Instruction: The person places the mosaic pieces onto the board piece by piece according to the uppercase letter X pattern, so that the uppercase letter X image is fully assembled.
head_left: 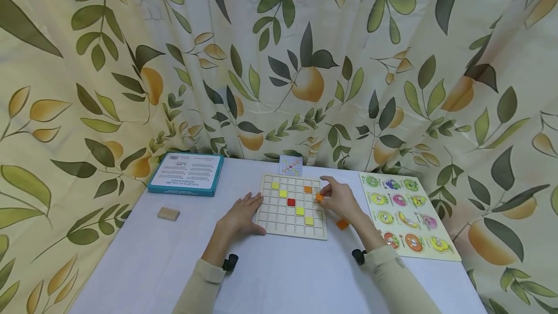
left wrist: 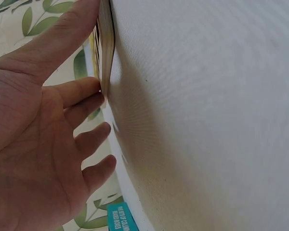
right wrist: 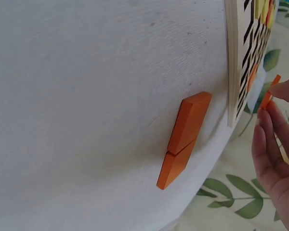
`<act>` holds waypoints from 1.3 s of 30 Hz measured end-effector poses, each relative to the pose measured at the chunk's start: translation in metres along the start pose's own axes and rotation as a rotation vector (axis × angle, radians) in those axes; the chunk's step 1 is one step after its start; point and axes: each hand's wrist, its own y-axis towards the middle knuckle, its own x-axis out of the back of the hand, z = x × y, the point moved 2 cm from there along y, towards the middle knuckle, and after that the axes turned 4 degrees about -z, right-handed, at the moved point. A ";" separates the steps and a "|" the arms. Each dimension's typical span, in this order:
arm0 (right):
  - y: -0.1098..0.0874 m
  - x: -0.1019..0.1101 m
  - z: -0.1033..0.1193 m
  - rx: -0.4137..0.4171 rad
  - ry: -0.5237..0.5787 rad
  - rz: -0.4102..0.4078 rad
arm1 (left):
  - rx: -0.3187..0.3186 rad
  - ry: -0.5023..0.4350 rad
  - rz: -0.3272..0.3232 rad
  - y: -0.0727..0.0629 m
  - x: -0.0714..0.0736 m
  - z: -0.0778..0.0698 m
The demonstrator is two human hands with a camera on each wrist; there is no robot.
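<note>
A square wooden grid board (head_left: 270, 216) lies on the white table. It bears several yellow tiles, a red tile (head_left: 291, 202) and an orange tile (head_left: 308, 189). My left hand (head_left: 242, 217) rests along the board's left side, thumb near the lower left corner; the left wrist view shows thumb and fingertips touching its edge. Over the board's right edge, my right hand (head_left: 343, 201) pinches another orange tile (right wrist: 275, 89) between thumb and fingertips. Two more orange tiles (right wrist: 188, 126) lie side by side on the cloth, below that hand.
A small patterned card (head_left: 290, 165) stands behind the board. At the back left lies a teal and white box (head_left: 187, 172), with a small wooden block (head_left: 168, 213) in front. To the right is a puzzle board (head_left: 414, 214) with fruit pictures. A leaf-patterned curtain (head_left: 279, 96) closes off the back.
</note>
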 end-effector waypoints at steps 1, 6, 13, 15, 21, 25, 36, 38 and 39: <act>0.002 -0.001 0.001 0.006 0.010 0.000 | -0.002 0.000 -0.003 0.000 0.000 0.000; 0.010 -0.008 0.006 0.019 0.047 0.019 | -0.009 0.011 -0.004 0.001 -0.001 0.002; 0.019 -0.018 0.011 0.046 0.058 0.033 | 0.003 0.022 0.001 0.001 -0.001 0.000; 0.021 -0.020 0.012 0.054 0.059 0.037 | 0.003 0.025 0.000 0.001 -0.001 0.000; 0.026 -0.026 0.015 0.060 0.039 0.060 | 0.000 0.025 0.003 0.001 -0.001 0.001; 0.028 -0.031 0.017 0.049 0.038 0.087 | 0.003 0.013 0.002 0.000 -0.001 0.001; 0.032 -0.044 0.019 0.077 0.050 0.099 | -0.012 0.012 -0.003 -0.001 -0.002 0.002; 0.033 -0.046 0.018 0.079 0.045 0.095 | -0.013 0.014 -0.002 0.000 -0.003 0.003; 0.033 -0.046 0.018 0.078 0.042 0.095 | -0.014 0.014 -0.001 0.000 -0.003 0.003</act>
